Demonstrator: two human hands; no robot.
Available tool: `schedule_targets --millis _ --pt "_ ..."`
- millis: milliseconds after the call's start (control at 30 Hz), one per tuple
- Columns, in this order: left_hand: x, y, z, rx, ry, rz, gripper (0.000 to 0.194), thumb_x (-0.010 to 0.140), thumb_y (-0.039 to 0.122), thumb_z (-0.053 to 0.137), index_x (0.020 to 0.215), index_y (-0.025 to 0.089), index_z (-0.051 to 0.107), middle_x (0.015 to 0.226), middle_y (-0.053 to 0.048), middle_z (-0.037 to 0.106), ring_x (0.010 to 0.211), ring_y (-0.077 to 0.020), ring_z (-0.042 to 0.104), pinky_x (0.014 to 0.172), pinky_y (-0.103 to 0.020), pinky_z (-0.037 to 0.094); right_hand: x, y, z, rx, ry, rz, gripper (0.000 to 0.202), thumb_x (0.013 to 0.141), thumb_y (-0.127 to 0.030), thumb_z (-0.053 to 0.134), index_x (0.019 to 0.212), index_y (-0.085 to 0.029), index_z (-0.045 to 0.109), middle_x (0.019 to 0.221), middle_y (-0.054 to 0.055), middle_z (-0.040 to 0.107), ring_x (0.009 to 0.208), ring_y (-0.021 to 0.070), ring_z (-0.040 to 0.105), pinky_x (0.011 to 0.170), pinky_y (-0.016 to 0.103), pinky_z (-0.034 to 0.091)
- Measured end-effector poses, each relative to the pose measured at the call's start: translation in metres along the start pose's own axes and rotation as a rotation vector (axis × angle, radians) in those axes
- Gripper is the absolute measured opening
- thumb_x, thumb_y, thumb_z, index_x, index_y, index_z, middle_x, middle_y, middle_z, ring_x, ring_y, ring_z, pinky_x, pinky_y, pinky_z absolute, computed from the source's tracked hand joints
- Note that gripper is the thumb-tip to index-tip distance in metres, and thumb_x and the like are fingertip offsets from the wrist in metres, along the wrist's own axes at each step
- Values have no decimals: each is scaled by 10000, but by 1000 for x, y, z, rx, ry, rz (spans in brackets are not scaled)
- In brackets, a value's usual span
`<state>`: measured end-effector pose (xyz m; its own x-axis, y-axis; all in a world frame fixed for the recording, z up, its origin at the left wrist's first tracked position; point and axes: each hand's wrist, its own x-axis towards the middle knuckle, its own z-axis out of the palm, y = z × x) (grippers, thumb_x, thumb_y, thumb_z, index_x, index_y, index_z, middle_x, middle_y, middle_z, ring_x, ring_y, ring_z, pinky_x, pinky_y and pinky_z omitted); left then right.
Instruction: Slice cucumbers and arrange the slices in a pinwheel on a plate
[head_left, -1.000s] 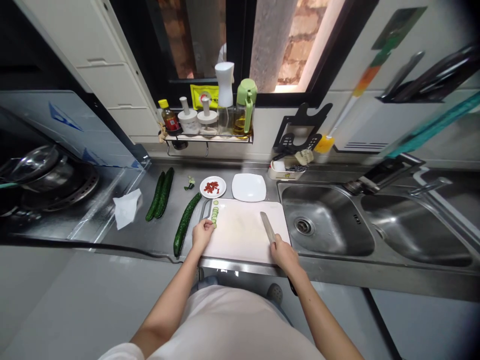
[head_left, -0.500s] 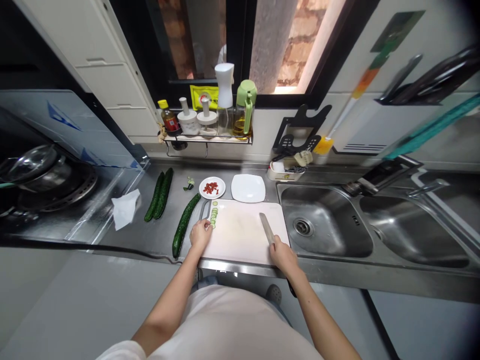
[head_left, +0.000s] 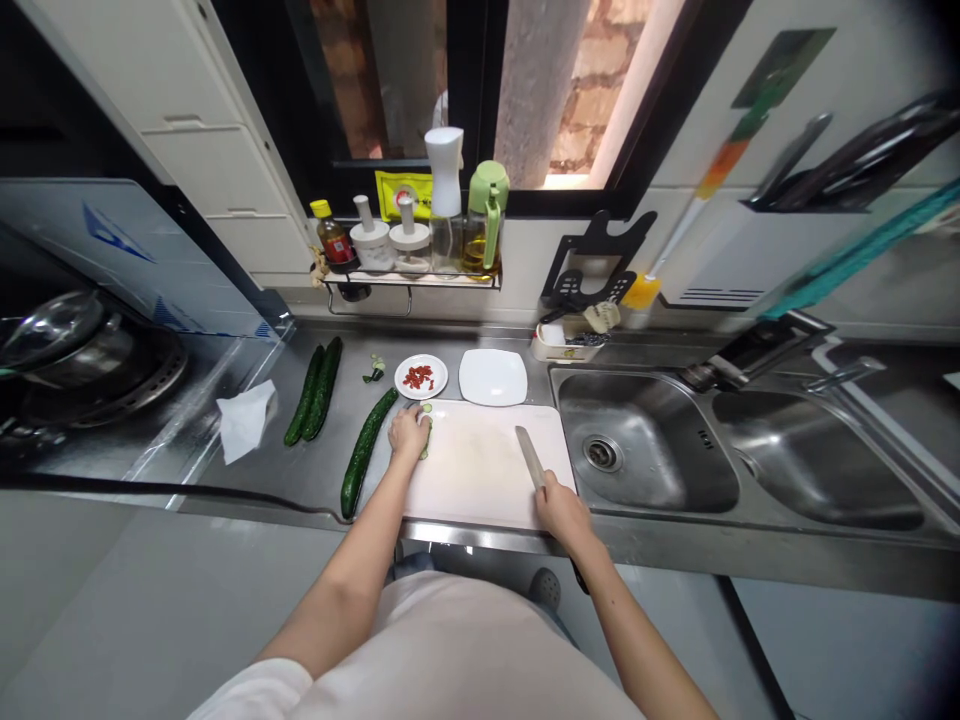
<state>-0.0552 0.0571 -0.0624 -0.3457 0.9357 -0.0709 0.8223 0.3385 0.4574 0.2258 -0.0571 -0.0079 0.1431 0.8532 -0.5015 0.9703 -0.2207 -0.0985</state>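
On the left side of the white cutting board (head_left: 480,490) lies a row of cucumber slices (head_left: 427,408). My left hand (head_left: 409,436) covers most of that row, its fingers curled around the slices; only the far and near ends show. My right hand (head_left: 562,508) is closed on a kitchen knife (head_left: 529,456), whose blade rests over the right part of the board and points away from me. A whole cucumber (head_left: 367,455) lies left of the board, near my left wrist.
Behind the board stand a plate of red chopped pieces (head_left: 421,378) and a white square plate (head_left: 493,377). Two more cucumbers (head_left: 313,390) and a white paper (head_left: 245,420) lie left. A double sink (head_left: 652,440) is right; a stove pot (head_left: 67,340) is far left.
My left hand has moved away from me along the row, from its near end to over the slices, hiding most of them. My right hand and the knife have barely moved.
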Motion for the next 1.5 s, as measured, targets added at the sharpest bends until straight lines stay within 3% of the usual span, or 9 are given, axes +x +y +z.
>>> schedule_targets --millis 333,633,767,967,1233,1500 --pt "20 9 7 96 -32 34 305 851 315 528 1113 232 661 1145 -110 600 991 -252 590 840 -344 415 2 2 6 -7 43 -6 288 914 -228 293 1132 -176 473 975 134 683 918 242 650 704 307 404" --pt "22 11 6 -127 -9 -4 126 821 223 566 922 217 640 894 -44 681 847 -179 606 713 -257 388 0 0 1 -10 7 -6 300 923 -237 291 1154 -172 470 997 140 676 941 246 645 719 309 404" --pt "10 13 10 -335 -38 -2 129 788 268 610 890 193 636 793 -14 672 733 -134 594 675 -228 398 0 0 0 2 -3 -3 304 917 -228 297 1162 -178 470 1003 141 674 945 243 642 733 312 409" --pt "-27 20 24 -505 -142 71 142 737 278 653 820 164 635 708 4 627 653 -112 577 623 -213 413 0 -1 -1 6 3 -5 303 913 -224 292 1151 -178 474 991 143 676 942 251 644 724 317 408" --pt "-59 30 37 -415 -270 148 56 740 213 649 775 170 647 688 -1 635 652 -117 580 630 -221 409 0 -1 0 0 21 -14 298 909 -208 296 1150 -172 468 998 143 681 934 246 651 714 309 403" --pt "-60 26 43 -283 -226 171 145 738 169 629 879 181 662 733 -8 644 736 -143 590 688 -240 400 0 0 1 4 21 -21 281 918 -211 316 1148 -177 472 991 137 674 937 232 647 734 304 405"
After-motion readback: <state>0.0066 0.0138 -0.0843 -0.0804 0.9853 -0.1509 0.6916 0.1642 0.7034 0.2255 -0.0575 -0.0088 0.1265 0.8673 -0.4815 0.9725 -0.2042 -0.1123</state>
